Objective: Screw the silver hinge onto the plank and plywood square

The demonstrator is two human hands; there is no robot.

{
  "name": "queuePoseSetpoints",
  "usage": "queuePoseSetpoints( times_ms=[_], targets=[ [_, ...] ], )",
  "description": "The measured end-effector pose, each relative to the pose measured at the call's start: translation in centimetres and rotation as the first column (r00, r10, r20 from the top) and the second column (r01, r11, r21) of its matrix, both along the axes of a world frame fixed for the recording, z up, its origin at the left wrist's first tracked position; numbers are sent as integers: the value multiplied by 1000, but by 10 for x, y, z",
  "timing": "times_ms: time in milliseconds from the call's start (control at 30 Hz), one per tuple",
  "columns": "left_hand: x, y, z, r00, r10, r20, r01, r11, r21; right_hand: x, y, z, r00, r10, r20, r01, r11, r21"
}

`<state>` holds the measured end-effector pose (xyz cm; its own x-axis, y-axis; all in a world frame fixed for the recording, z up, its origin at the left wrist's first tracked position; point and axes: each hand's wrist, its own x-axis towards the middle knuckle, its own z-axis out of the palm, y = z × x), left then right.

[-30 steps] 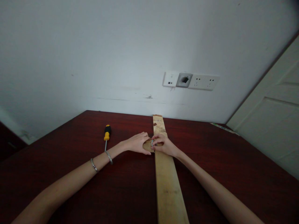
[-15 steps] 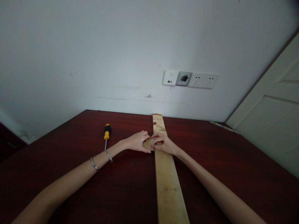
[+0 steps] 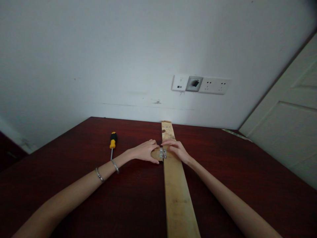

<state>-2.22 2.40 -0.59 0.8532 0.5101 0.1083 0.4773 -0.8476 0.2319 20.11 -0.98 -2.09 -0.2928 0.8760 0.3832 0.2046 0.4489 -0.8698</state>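
A long wooden plank (image 3: 180,195) runs away from me across the dark red table toward the wall. A short wooden piece (image 3: 156,154) butts against its left edge, and my left hand (image 3: 145,151) grips it, thumb in front and fingers behind. Across the seam lies a small silver metal hinge (image 3: 162,153), opened flat with one leaf on each piece of wood. Over the plank, just right of the hinge, my right hand (image 3: 178,151) holds nothing; its fingers are apart and slightly bent, the fingertips near the hinge's far side.
A yellow and black screwdriver (image 3: 113,142) lies left of my left hand, its tip hidden behind my wrist. A white wall with sockets (image 3: 214,86) rises behind the table (image 3: 138,205). A thin pale strip (image 3: 236,135) lies at the back right edge, by a white door (image 3: 292,122).
My right hand has let go of the hinge and drawn back a little to the right, uncovering the hinge across the seam. My left hand keeps its grip in place.
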Motion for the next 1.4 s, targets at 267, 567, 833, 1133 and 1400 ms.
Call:
queuePoseSetpoints(
  times_ms=[267,567,833,1133,1400],
  targets=[
    [0,-1,0,999,4,-33,-4,1000,-10,7,10,-12,981,-146,-132,133,986,-97],
    [-5,-1,11,999,29,25,-28,998,-54,6,14,-20,957,-202,-208,170,972,-163],
    [-62,46,44,843,369,390,-380,923,-52,6,19,-25,938,-239,-252,192,961,-198],
    [-170,90,59,408,912,-36,-913,407,-34,5,17,-23,931,-248,-270,189,955,-227],
    [-174,86,37,419,852,-314,-908,385,-165,4,16,-21,927,-242,-287,171,953,-252]
  ],
)
